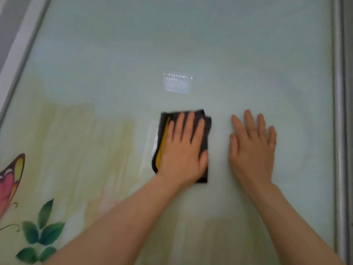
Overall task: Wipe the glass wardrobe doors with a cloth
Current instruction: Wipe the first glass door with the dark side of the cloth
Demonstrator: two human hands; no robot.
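Observation:
The pale green glass wardrobe door [114, 54] fills the view. A folded dark grey cloth [163, 118] with a yellow edge lies flat against the glass near the middle. My left hand [183, 150] covers the cloth, fingers spread and palm pressing it onto the glass. Just right of the cloth, my right hand [252, 150] rests flat on the bare glass with fingers apart, holding nothing. A light reflection [177, 83] shows on the glass above the cloth.
A silver metal frame [339, 111] runs down the door's right edge, close to my right hand. A white frame [21, 44] slants along the left edge. A printed pink butterfly [9, 182] and green leaves [44, 232] decorate the lower left glass.

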